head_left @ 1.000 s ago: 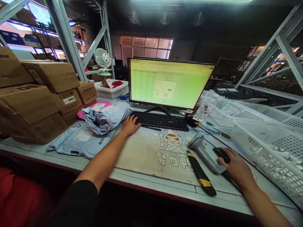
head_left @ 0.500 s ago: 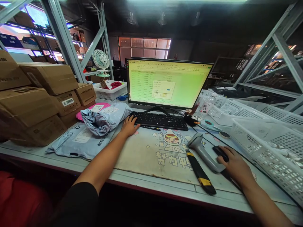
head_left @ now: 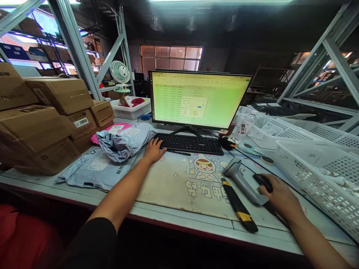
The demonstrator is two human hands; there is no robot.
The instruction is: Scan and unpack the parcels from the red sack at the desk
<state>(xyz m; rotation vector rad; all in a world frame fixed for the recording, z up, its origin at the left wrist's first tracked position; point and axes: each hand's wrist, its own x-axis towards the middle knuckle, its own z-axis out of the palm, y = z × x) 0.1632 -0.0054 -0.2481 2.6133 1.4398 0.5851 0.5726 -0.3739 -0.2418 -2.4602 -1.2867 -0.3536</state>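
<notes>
My left hand point(head_left: 153, 151) rests with fingers spread on the left end of a black keyboard point(head_left: 190, 144). On the right, my right hand point(head_left: 282, 194) is wrapped over a black computer mouse point(head_left: 263, 182). Close beside that hand lies a grey barcode scanner point(head_left: 244, 185), and left of it a black and yellow utility knife point(head_left: 239, 205). Behind the keyboard a lit monitor point(head_left: 199, 99) displays a table with a small dialog box. A pen point(head_left: 179, 152) lies along the keyboard's front edge.
Cardboard boxes point(head_left: 60, 93) are stacked at the left, beside grey mailing bags point(head_left: 89, 168). White perforated baskets point(head_left: 316, 164) line the right side, near a water bottle point(head_left: 246, 127) and a tape roll point(head_left: 267, 160). A printed desk mat point(head_left: 168, 186) covers the front middle.
Both hands stay where they were, on the keyboard and the mouse. The whole view has shifted very slightly; nothing else has visibly moved.
</notes>
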